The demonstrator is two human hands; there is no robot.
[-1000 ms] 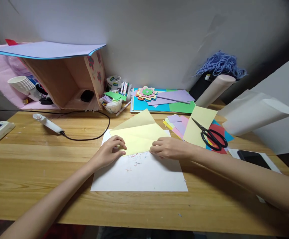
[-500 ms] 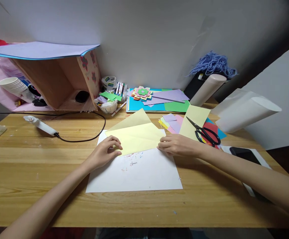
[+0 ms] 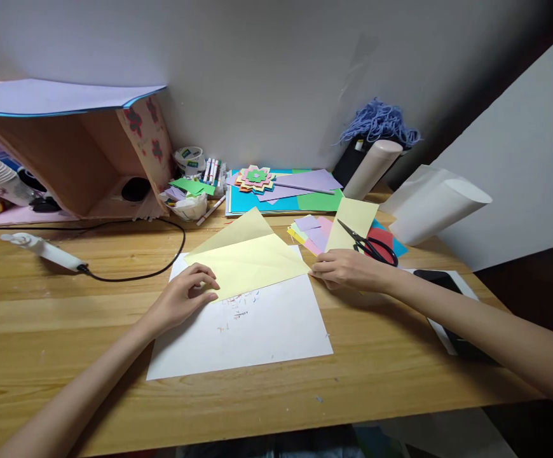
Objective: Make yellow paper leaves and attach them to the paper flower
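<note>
A pale yellow sheet of paper, partly folded over with a pointed flap at the top, lies on a larger white sheet. At its lower left edge, my left hand holds it with curved fingers and thumb. My right hand pinches the sheet's right corner, the fingertips pressed together there. Small coloured marks dot the white sheet just below the yellow one. Black-handled scissors lie just beyond my right hand, on another yellow piece.
Coloured paper scraps lie behind the right hand. A paper flower rests on stacked sheets at the wall. A corded white tool and an open box stand left. Paper rolls and a phone are right.
The whole view has shifted, so things appear further left. My right hand has moved slightly outward along the yellow sheet's right corner. The left hand stays at its edge.
</note>
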